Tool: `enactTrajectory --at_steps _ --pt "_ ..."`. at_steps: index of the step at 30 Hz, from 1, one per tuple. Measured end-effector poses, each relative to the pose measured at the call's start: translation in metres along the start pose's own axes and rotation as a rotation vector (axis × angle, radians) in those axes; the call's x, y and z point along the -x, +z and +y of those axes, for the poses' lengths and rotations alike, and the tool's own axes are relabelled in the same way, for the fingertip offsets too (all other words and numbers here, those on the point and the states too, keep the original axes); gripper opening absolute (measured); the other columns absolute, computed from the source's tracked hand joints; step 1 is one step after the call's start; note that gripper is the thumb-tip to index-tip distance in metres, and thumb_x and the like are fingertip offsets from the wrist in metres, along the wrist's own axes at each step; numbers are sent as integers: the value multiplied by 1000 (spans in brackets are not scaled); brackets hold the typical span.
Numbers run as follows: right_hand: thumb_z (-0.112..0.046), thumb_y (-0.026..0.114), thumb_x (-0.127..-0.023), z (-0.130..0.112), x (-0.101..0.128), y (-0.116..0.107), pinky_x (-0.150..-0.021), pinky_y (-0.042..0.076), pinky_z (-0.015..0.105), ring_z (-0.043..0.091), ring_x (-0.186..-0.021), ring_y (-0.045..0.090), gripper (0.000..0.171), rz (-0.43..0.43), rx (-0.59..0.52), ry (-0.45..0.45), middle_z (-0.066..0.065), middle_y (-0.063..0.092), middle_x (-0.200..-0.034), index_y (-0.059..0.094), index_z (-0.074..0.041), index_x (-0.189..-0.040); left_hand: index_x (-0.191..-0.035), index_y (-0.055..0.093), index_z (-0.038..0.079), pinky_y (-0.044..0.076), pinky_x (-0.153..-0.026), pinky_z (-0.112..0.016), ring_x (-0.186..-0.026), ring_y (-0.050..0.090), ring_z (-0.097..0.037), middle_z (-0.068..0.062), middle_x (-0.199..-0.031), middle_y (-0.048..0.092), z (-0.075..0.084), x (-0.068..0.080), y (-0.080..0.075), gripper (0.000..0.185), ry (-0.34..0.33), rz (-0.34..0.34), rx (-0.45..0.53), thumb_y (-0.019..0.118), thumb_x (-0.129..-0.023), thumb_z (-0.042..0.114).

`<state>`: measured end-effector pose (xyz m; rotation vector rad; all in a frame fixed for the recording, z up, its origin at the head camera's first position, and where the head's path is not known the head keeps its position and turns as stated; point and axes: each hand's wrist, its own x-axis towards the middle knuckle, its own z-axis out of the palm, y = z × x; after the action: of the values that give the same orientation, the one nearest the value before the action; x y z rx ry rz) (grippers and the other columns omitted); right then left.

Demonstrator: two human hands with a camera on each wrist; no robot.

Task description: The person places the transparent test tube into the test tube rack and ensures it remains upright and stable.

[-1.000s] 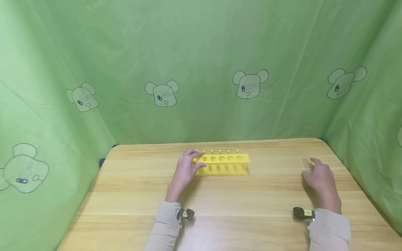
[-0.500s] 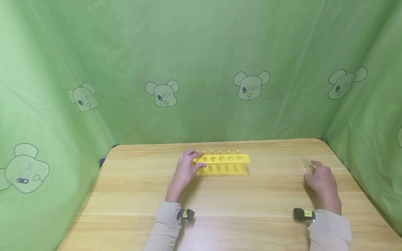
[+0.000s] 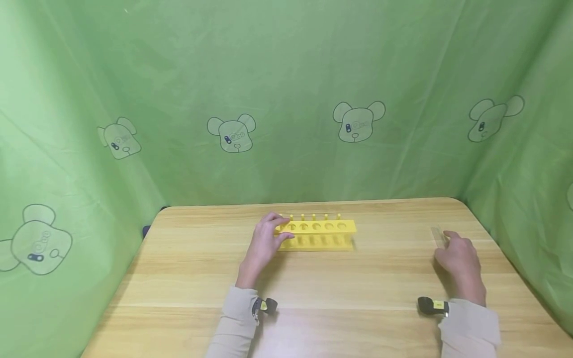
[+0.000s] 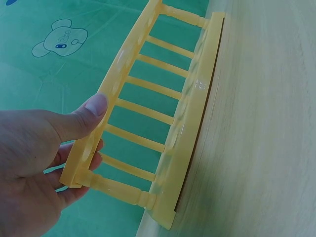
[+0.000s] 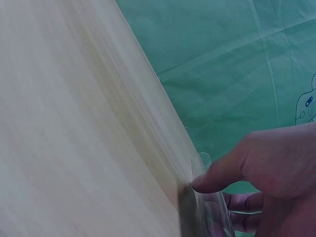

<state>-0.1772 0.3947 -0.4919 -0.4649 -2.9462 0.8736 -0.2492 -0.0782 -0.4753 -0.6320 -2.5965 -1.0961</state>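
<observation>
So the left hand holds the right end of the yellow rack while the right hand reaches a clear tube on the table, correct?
Not quite: the left hand holds the left end of the rack, not the right end, as the head view shows. The rest stands: the right hand is at the clear tube on the table.

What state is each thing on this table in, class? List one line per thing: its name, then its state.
yellow test tube rack: upright on the table, all holes empty.
left hand: grips the rack's left end, thumb on the top plate.
clear glass tube: lying flat on the table.
right hand: fingers curled at the tube, thumb tip touching it.
wooden table: bears the rack and the tube.
</observation>
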Motion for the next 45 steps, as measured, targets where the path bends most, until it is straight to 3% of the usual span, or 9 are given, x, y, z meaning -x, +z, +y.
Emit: enactTrajectory --at_steps 13,24,36,45 --pt "-7 50 -87 -3 4 -5 -87 39 76 63 -107 43 72 -6 -33 43 44 41 -123 25 15 -151 -123 72 2 55 -100 -33 -108 65 -25 -9 -115 67 2 1 -1 46 -6 -9 6 85 -82 18" --pt "-8 50 -90 -7 6 -13 -79 43 73 59 -101 47 70 74 -35 0 41 47 -118 26 16 -151 -124 71 1 55 -100 -32 -109 65 -26 -9 -115 67 0 1 0 47 -4 -11 8 84 -83 20" --pt "-5 51 -94 -22 11 -22 -87 39 73 60 -109 44 67 168 -67 -19 40 46 -126 26 14 -152 -123 72 1 55 -99 -33 -108 65 -27 -9 -115 67 0 2 0 46 -5 -13 12 84 -83 20" --pt "-2 54 -91 -30 11 -29 -79 41 61 52 -107 49 68 240 -98 -56 35 50 -124 29 12 -153 -123 72 2 56 -98 -33 -107 65 -26 -10 -113 67 -1 0 0 46 -1 -2 20 85 -82 17"
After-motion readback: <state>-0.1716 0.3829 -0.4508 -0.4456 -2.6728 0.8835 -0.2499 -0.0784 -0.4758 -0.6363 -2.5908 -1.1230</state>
